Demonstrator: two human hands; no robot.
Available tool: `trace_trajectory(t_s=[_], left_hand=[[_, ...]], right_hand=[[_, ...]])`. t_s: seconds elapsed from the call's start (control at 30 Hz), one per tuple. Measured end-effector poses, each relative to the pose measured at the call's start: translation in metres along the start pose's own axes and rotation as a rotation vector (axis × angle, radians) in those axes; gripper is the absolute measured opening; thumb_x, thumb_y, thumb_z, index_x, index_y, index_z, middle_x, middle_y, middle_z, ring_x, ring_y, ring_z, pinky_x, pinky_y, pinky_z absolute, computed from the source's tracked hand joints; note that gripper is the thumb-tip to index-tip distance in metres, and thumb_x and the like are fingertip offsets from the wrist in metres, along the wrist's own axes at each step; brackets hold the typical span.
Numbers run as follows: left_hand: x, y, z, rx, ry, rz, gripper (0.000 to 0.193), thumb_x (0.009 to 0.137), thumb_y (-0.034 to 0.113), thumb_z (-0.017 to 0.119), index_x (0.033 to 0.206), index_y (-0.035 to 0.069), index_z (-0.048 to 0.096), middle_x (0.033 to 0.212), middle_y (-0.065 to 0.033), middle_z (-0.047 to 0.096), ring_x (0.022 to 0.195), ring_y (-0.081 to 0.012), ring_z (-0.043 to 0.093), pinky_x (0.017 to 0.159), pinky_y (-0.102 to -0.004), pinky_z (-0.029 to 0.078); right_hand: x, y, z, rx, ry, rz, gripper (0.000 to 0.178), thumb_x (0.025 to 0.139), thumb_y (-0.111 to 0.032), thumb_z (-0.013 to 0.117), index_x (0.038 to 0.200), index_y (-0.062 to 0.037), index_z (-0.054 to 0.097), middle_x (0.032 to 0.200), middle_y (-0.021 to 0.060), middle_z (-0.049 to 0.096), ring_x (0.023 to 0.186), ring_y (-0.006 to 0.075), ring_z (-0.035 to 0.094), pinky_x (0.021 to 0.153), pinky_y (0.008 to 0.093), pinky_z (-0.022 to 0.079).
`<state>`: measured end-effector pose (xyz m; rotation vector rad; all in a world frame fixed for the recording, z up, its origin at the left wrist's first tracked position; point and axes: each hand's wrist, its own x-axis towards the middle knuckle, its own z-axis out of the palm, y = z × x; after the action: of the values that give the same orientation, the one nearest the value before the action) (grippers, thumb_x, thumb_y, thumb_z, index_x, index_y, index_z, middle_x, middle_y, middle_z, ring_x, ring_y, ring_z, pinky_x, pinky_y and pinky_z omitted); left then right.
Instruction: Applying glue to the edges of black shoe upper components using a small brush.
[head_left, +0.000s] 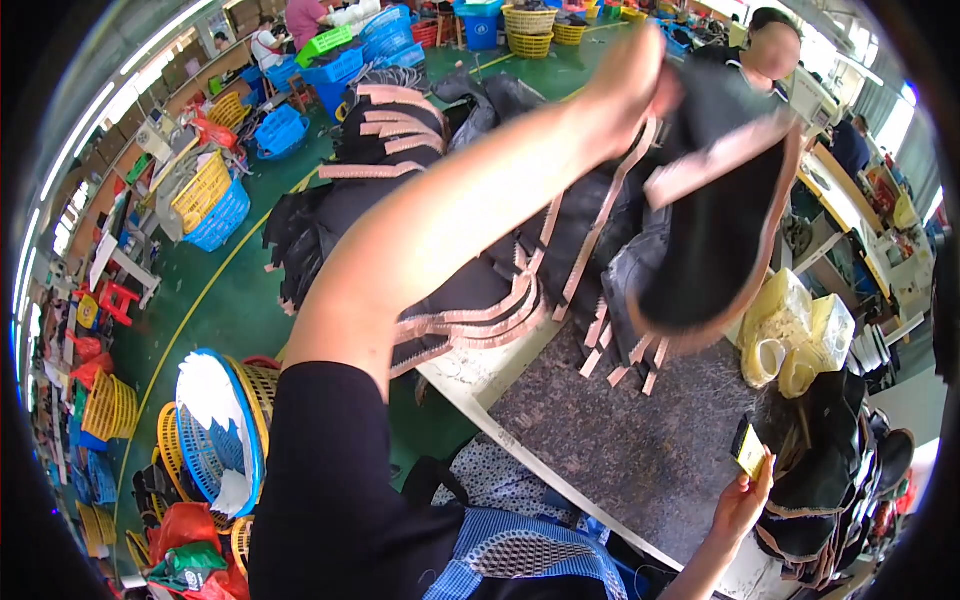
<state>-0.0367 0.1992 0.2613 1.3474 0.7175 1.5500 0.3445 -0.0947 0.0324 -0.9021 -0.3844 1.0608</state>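
My left arm reaches across the view to the far side of the worktable. My left hand [640, 85], blurred by motion, grips a black shoe upper [715, 225] with pink edging by its far end, and the piece hangs over the table. Low on the right, my right hand [742, 505] pinches a small flat yellow and black object [751, 455], whose kind I cannot make out. Under my left forearm lie stacks of black uppers [465, 290] with notched pink edges. Another pile of black uppers [820, 480] sits right of my right hand.
A dark mottled mat [640, 450] covers the near tabletop. Yellow rolls in clear wrap [785, 330] stand at its right edge. A blue basket [210, 430] with white material is at my left. Across the table is a person [770, 50]; more baskets line the green floor.
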Motion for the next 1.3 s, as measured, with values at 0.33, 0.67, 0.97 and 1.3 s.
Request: trace_trajectory(t_s=[0.33, 0.67, 0.97, 1.3], left_hand=[[0.011, -0.018, 0.0, -0.225, 0.189, 0.291, 0.036, 0.102, 0.033, 0.034, 0.104, 0.005, 0.057, 0.092, -0.0083, 0.062, 0.082, -0.0203, 0.066, 0.07, -0.0371, 0.058], [-0.184, -0.176, -0.126, 0.589, 0.239, -0.066, 0.032, 0.101, 0.027, 0.057, 0.118, 0.0, 0.05, 0.108, -0.0108, 0.062, 0.1, -0.0202, 0.066, 0.084, -0.0316, 0.055], [-0.264, -0.061, -0.196, 1.696, 0.401, 0.073, 0.042, 0.08, 0.032, 0.074, 0.113, 0.008, 0.064, 0.112, -0.0114, 0.061, 0.103, -0.0313, 0.056, 0.087, -0.046, 0.042], [-0.252, -0.049, -0.332, 1.052, 0.238, -0.633, 0.077, 0.063, 0.022, 0.094, 0.122, -0.012, 0.058, 0.116, -0.0216, 0.065, 0.106, -0.0289, 0.063, 0.094, -0.0367, 0.05]], right_hand=[[0.003, -0.008, -0.034, -0.013, 0.053, -0.075, 0.031, 0.102, -0.023, 0.055, 0.119, 0.0017, 0.063, 0.101, 0.0094, 0.071, 0.065, 0.0064, 0.065, 0.049, 0.0133, 0.051], [0.025, 0.013, 0.01, -0.116, -0.03, -0.012, 0.031, 0.1, -0.026, 0.059, 0.119, -0.0014, 0.065, 0.106, 0.0043, 0.069, 0.074, 0.0026, 0.061, 0.049, 0.0137, 0.046], [0.02, -0.02, -0.029, -0.222, -0.005, -0.045, 0.029, 0.093, -0.028, 0.067, 0.108, -0.0026, 0.069, 0.094, 0.009, 0.069, 0.08, 0.0164, 0.062, 0.054, 0.0283, 0.046], [0.046, -0.049, 0.026, -0.499, 0.065, -0.245, 0.026, 0.1, -0.024, 0.059, 0.116, -0.0045, 0.065, 0.113, 0.0032, 0.067, 0.079, 0.0078, 0.063, 0.058, 0.017, 0.051]])
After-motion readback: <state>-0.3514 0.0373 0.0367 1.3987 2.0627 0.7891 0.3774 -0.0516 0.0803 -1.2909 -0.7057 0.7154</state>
